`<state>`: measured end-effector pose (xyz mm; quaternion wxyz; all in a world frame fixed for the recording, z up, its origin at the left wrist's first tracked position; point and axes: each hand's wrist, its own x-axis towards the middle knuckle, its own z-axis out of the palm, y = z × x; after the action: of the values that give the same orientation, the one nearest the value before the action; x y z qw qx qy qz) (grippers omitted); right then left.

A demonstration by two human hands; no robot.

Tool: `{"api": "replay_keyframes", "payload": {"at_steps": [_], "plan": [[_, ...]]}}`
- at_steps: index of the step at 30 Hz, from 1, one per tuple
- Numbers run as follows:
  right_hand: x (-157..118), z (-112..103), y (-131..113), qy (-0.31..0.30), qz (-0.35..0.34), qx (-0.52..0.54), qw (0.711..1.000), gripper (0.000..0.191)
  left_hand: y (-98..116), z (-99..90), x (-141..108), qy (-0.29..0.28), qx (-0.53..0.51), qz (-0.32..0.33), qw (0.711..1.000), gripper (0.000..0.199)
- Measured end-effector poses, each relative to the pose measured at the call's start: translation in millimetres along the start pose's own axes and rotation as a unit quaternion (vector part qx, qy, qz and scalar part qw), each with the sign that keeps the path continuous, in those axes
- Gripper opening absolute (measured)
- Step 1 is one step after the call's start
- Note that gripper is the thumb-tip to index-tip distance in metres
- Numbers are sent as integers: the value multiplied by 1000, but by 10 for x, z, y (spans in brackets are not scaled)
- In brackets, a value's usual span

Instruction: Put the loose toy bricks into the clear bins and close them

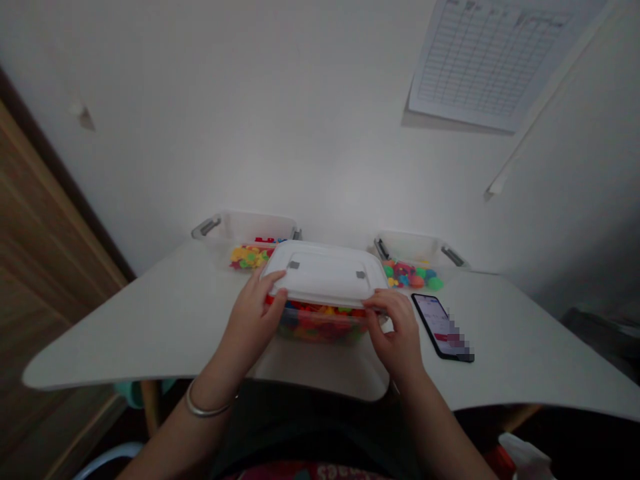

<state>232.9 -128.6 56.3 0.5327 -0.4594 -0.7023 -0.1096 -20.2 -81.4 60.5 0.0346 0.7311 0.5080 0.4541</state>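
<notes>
A white plastic lid (pixel 327 272) sits over a clear storage box (pixel 320 327) full of small colourful plastic pieces. Along the front, a gap shows between lid and box, and the pieces are visible through it. My left hand (pixel 257 310) grips the lid's front left corner, fingers on top and thumb at the edge. At the front right corner, my right hand (pixel 397 327) pinches the lid's edge between thumb and fingers. Below the box lies a pale flat surface (pixel 325 373) at the table's front edge; I cannot tell whether it is a separate piece.
Behind on the left stands an open clear box (pixel 240 230) with colourful pieces and grey clips. Another open box (pixel 413 247) holds rounded pieces at the back right. A phone (pixel 443 327) lies on the white table (pixel 150 327), right of my hand. The wall (pixel 320 133) rises behind.
</notes>
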Motion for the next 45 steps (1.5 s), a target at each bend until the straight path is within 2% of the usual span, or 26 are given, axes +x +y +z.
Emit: {"api": "replay_keyframes", "payload": {"at_steps": [5,10,12,15,17,19,21,25,30,33,36,39,42,45], "plan": [[-45,-91,179,39,22,-21,999,11,116,34,-50,-26,-22,46,998,38],[-111,-112,314,50,75,20,996,22,98,-34,0,-25,-86,30,995,22],[-117,-127,330,61,86,38,994,23,53,-46,30,3,-121,13,993,21],[-66,-202,297,64,82,27,994,12,-21,-62,77,95,-175,-20,980,21],[12,-270,235,-5,55,18,998,6,-57,-85,104,142,-186,-20,972,22],[119,-315,148,-129,25,9,991,12,-75,-116,124,175,-189,-15,966,22],[241,-312,49,-243,17,-15,970,14,-77,-143,136,191,-193,-10,962,21],[489,-163,-108,-365,12,-34,931,22,-47,-166,140,192,-178,0,965,23],[738,97,-160,-423,12,-45,905,27,0,-145,133,207,-164,2,965,24],[812,174,-147,-437,11,-3,899,30,6,-138,131,217,-180,-2,960,25],[841,126,-130,-420,13,35,907,22,1,-143,129,220,-187,-4,958,25],[853,-19,-124,-390,42,-32,919,24,-9,-146,124,218,-185,-9,958,25],[848,-115,-139,-424,74,-103,897,35,-25,-131,123,217,-186,-8,958,25],[826,-55,-160,-483,71,-97,867,36,-33,-105,126,214,-190,-2,958,24]]}}
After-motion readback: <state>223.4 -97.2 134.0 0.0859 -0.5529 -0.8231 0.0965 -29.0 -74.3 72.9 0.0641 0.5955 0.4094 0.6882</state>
